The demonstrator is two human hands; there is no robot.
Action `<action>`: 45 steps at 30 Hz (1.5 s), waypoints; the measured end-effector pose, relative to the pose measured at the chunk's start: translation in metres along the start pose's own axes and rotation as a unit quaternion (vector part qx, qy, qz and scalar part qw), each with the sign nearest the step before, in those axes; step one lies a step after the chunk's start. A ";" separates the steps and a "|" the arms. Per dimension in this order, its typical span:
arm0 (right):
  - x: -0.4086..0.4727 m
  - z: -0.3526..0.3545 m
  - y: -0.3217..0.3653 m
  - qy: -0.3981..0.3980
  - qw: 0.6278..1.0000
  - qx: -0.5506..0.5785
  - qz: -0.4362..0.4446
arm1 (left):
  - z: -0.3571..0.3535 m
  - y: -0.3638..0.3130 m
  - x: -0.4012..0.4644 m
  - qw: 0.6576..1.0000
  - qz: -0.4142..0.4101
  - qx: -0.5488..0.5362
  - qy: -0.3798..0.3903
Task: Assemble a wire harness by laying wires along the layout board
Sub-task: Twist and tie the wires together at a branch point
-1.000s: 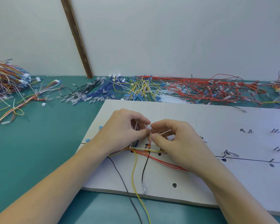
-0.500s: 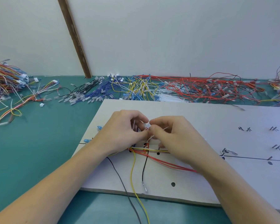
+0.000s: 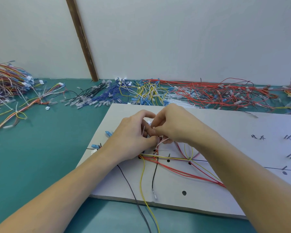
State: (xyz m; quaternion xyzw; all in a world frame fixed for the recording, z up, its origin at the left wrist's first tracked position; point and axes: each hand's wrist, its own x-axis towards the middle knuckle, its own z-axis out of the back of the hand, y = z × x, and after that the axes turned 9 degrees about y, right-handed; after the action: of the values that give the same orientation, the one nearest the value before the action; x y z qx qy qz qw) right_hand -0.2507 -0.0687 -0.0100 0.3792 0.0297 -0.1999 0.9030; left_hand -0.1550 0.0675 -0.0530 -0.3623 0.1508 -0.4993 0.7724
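A white layout board (image 3: 225,132) lies on the green table with black lines, holes and marks. A bundle of red, yellow and white wires (image 3: 166,158) runs along its line, with red wires (image 3: 191,174) fanning to the right. A yellow wire (image 3: 142,182) and black wires (image 3: 154,175) hang toward the front edge. My left hand (image 3: 133,140) and my right hand (image 3: 173,125) meet above the bundle. Both pinch a thin white tie (image 3: 160,141) round the wires. What the fingertips hold is partly hidden.
Heaps of loose wires lie along the back of the table: red (image 3: 217,95), yellow and white (image 3: 149,93), blue (image 3: 111,96), and a mixed pile (image 3: 7,84) at far left. A brown wooden strip (image 3: 81,39) leans on the wall. Blue terminals (image 3: 95,146) sit at the board's left edge.
My right hand has lifted and moved up over my left hand's fingers, uncovering the wires fanning to the right. The white tie end that stuck out to the right is now drawn in.
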 end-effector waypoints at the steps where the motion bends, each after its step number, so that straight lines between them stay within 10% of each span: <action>1: 0.002 0.002 0.001 0.011 1.000 -0.008 -0.002 | 0.000 0.000 0.000 1.000 0.000 0.001 0.002; 45: 0.030 0.018 -0.013 0.071 0.979 -0.185 0.047 | 0.001 0.005 0.002 0.999 -0.021 0.042 -0.010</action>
State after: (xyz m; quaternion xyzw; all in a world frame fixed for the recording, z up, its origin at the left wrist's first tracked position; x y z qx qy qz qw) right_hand -0.2297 -0.0993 -0.0119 0.2197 0.1122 -0.1209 0.9615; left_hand -0.1499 0.0679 -0.0559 -0.3381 0.1144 -0.5175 0.7777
